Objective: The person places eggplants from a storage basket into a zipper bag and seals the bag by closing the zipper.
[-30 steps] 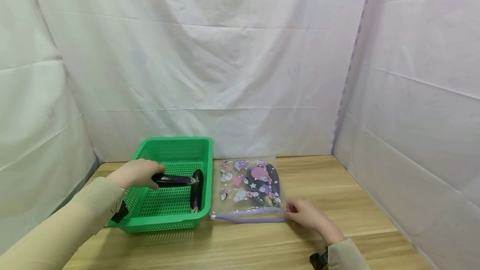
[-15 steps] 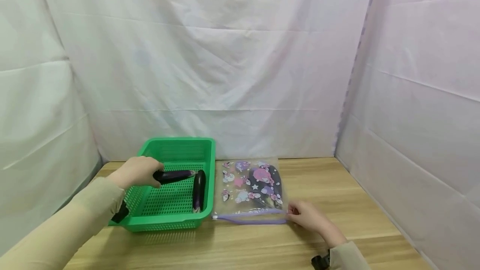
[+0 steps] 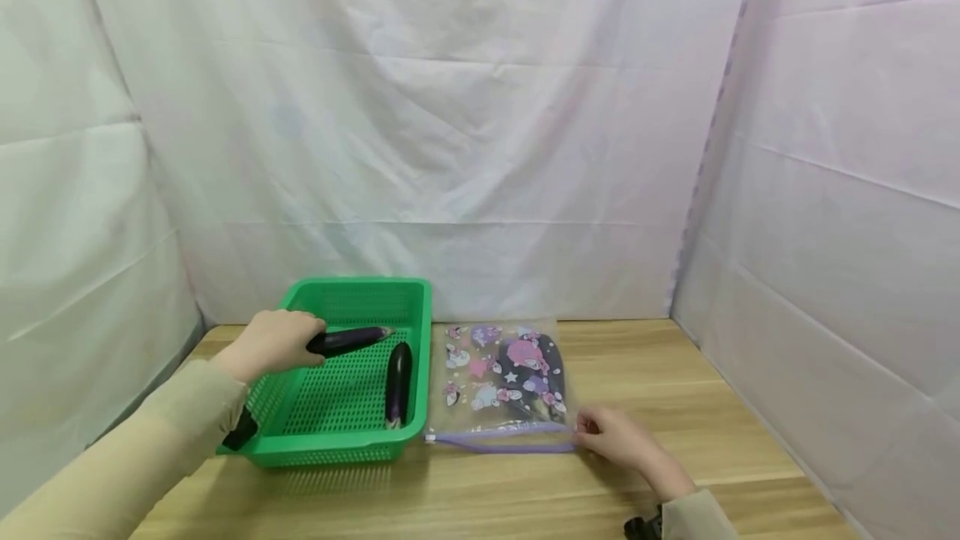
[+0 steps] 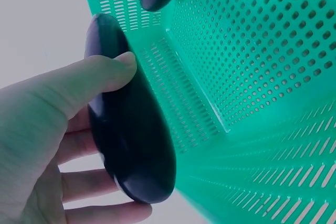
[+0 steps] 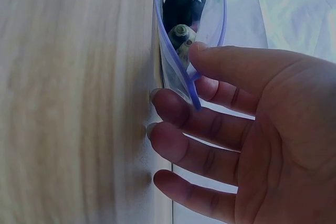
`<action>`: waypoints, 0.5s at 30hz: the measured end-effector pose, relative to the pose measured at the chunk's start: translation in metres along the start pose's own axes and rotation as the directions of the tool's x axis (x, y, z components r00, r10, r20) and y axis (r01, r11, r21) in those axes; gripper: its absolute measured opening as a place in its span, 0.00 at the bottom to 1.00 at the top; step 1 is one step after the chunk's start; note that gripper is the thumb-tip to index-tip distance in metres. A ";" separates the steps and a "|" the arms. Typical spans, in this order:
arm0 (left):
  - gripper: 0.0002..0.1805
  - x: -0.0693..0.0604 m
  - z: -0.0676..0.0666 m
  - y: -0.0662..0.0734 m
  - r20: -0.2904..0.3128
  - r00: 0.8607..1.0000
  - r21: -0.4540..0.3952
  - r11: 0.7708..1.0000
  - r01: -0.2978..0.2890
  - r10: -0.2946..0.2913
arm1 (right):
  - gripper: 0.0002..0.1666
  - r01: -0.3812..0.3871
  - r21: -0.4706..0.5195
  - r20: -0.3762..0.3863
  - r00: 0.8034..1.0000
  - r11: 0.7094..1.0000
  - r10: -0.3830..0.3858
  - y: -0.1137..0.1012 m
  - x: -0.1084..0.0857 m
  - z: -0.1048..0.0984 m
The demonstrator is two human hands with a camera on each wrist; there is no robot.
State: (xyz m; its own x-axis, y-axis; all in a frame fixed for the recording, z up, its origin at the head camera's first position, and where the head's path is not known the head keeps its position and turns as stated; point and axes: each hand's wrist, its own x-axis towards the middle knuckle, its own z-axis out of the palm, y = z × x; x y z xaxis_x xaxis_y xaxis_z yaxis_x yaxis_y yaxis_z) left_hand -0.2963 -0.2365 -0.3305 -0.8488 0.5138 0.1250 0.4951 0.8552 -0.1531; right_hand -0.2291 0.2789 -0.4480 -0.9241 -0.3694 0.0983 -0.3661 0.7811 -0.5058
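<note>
Gripping an eggplant (image 3: 348, 341) in the left hand (image 3: 276, 345), with the thumb across it and the fingers wrapped behind, over the green plastic basket (image 3: 322, 442). Pointing its stem end away from those fingers, to the right. Can see a second eggplant (image 3: 398, 386) inside the basket, right of and apart from the left fingertips. Pinching a corner of the purple-edged zip bag (image 3: 467, 413) between thumb and fingers of the right hand (image 3: 615, 437). Can make out another eggplant (image 5: 185, 9) inside the parted bag, just beyond the right fingertips.
</note>
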 end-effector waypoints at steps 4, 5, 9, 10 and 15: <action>0.18 0.001 -0.007 0.003 -0.012 1.000 0.017 1.000 0.004 -0.004 | 0.14 -0.001 -0.004 -0.006 1.000 1.000 0.001 -0.001 0.002 -0.002; 0.18 0.001 -0.009 0.004 -0.013 1.000 0.020 1.000 0.006 -0.006 | 0.14 0.002 -0.008 -0.008 1.000 1.000 -0.002 -0.002 0.003 -0.003; 0.18 0.001 -0.013 0.008 -0.018 1.000 0.029 1.000 0.005 -0.004 | 0.14 0.010 -0.023 -0.014 1.000 1.000 -0.010 -0.002 0.004 -0.003; 0.18 0.001 -0.014 0.009 -0.015 1.000 0.031 1.000 0.006 -0.005 | 0.15 0.012 -0.030 -0.014 1.000 0.999 -0.012 -0.001 0.003 -0.003; 0.19 -0.001 -0.014 0.015 -0.019 1.000 0.039 0.999 0.010 -0.009 | 0.14 0.009 -0.029 -0.004 1.000 1.000 -0.009 0.000 -0.001 0.000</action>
State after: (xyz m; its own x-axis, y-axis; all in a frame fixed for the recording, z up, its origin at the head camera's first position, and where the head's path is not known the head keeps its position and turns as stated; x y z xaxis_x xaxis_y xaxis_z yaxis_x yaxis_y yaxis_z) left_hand -0.2856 -0.2235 -0.3188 -0.8494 0.5073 0.1452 0.4792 0.8569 -0.1901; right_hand -0.2285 0.2793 -0.4477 -0.9211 -0.3745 0.1065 -0.3774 0.7919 -0.4800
